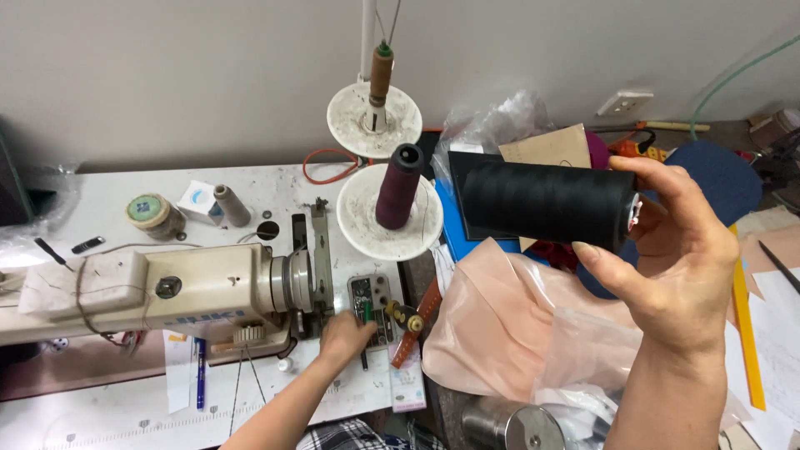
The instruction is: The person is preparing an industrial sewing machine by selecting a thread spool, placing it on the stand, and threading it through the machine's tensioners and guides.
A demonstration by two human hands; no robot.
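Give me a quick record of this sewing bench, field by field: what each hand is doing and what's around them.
Right hand: raised, grip closed around a black thread cone held sideways
Left hand: down on the table by the control panel, fingers at a small green-tipped tool; grip unclear
Machine: cream sewing machine, at left
Thread stand: maroon cone on the front disc, brown spool on the rear disc
Right side: peach plastic bag

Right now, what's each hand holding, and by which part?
Right hand grips the black thread cone by its end. Left hand holds nothing visible, resting by the sewing machine.
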